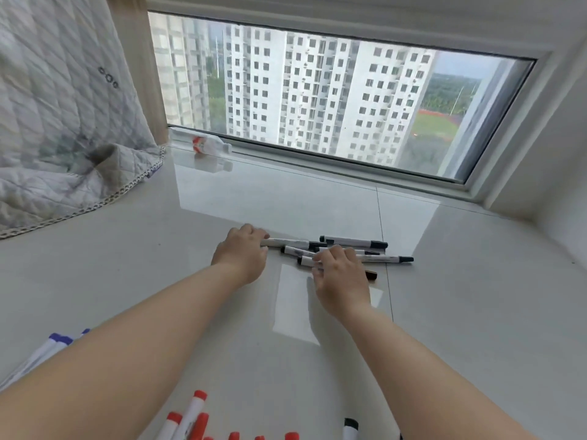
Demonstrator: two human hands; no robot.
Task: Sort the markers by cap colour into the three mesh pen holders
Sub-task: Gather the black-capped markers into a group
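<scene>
— Several black markers (352,252) lie piled on the surface (476,312)?
— Yes. My left grip (243,255) closes round one's end; my right grip (341,277) rests half-open on the pile. Red markers (190,414) lie nearer me.

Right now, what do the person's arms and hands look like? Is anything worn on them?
Both forearms are bare up to the frame edge, with no sleeves showing. The left hand and right hand have no gloves, and no rings, watch or bracelets are visible. Fingernails look short.
</scene>
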